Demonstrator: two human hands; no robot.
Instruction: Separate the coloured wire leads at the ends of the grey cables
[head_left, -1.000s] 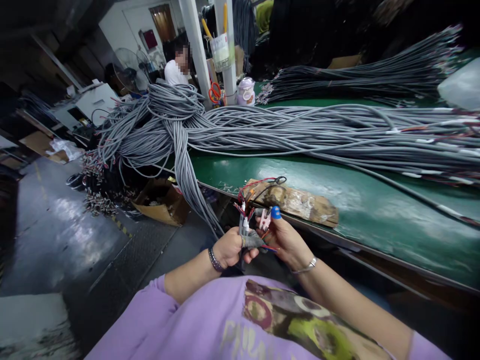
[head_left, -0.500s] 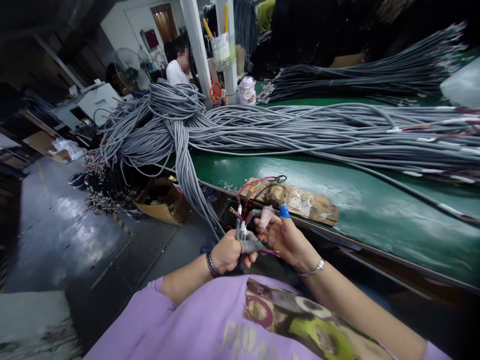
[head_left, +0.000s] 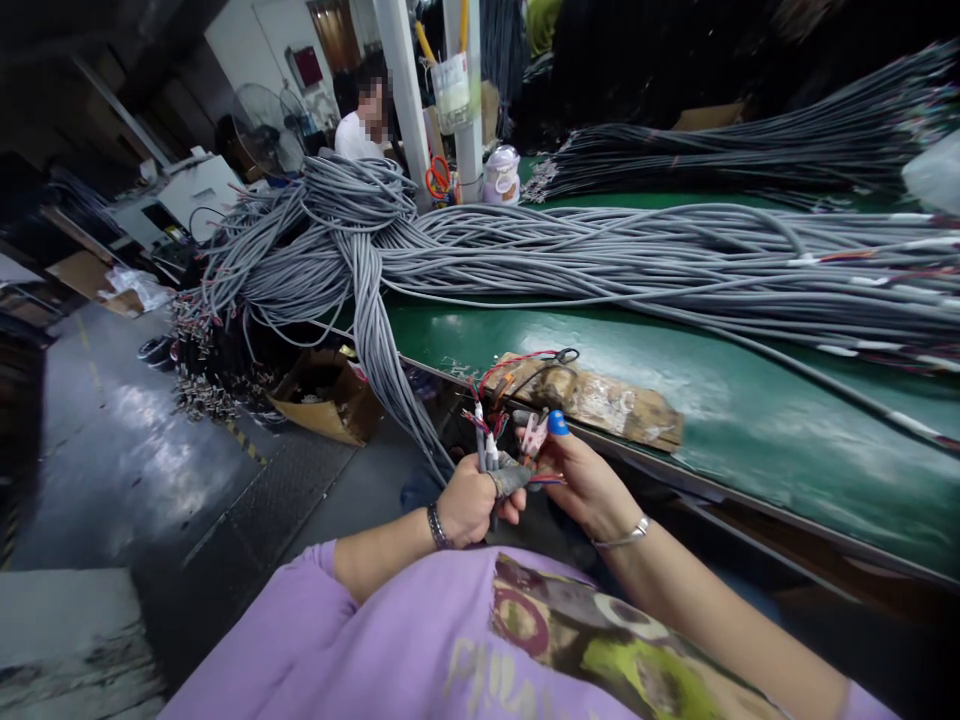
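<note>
My left hand (head_left: pixel 474 500) is closed around several grey cables (head_left: pixel 481 458), low in front of my body. White sleeves and stripped coloured wire ends stick up above the fist. Grey wrapping covers the left thumb. Right beside it, my right hand (head_left: pixel 581 478) pinches at short red and blue wires (head_left: pixel 546 480) that point out from the left thumb. A blue cover (head_left: pixel 557 423) sits on the right thumb, and a pinkish wrap (head_left: pixel 533 435) is around a finger. The right fingertips are partly hidden.
A worn wooden board (head_left: pixel 622 408) lies along the green table (head_left: pixel 480 330) edge, with loose wires on it. Long grey cable bundles (head_left: pixel 585 250) stretch across the table, some hanging off its left edge. A cardboard box (head_left: pixel 330 400) stands below. A person (head_left: pixel 360 135) is farther back.
My right hand has drawn in nearer the left, its thumb bending over toward the pinkish-wrapped finger. The left hand keeps its hold on the cables. The whole view has shifted slightly.
</note>
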